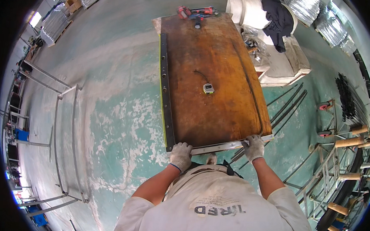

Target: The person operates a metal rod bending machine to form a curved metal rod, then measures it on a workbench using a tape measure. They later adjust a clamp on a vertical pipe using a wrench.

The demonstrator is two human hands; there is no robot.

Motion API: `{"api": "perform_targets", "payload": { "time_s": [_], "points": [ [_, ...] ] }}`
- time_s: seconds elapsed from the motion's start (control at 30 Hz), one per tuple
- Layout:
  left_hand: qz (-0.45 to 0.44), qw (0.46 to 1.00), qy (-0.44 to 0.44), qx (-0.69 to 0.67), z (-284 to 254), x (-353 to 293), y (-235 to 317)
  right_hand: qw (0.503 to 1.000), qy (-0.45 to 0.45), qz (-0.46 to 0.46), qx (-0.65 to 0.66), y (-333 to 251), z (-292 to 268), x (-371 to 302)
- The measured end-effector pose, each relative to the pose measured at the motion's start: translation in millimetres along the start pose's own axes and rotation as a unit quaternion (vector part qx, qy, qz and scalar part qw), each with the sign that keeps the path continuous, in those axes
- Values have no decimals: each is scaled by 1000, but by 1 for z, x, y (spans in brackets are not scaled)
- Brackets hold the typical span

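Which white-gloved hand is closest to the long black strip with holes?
The left hand, next to the near end of the black strip; the right hand is farther along the silver metal bar.

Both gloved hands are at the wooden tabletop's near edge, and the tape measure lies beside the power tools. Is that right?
Not quite: the head view shows the tape measure near the middle of the wooden tabletop, apart from the power tools at its far end. The left hand and right hand, both gloved, are at the near edge.
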State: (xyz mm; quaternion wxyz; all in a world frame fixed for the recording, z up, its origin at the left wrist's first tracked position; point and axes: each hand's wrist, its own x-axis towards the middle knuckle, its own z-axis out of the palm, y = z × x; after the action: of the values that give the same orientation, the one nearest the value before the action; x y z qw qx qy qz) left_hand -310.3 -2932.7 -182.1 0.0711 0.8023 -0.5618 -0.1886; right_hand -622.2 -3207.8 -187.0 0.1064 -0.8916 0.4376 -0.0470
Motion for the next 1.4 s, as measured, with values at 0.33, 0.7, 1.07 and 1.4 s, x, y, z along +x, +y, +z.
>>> {"api": "perform_targets", "payload": {
  "time_s": [0.33, 0.7, 1.07, 1.4],
  "points": [
    [14, 1000, 21, 10, 13, -4, -5, 964, 9, 261, -48, 47, 7, 49],
    [17, 999, 44, -18, 16, -2, -1, 949, 73, 293, 89, 79, 19, 60],
    [-9, 1000, 18, -14, 15, -1, -2, 945, 91, 284, 135, 81, 23, 57],
    [-21, 1000, 11, -16, 18, -1, -2, 948, 73, 278, 139, 79, 20, 58]
  ]
}}
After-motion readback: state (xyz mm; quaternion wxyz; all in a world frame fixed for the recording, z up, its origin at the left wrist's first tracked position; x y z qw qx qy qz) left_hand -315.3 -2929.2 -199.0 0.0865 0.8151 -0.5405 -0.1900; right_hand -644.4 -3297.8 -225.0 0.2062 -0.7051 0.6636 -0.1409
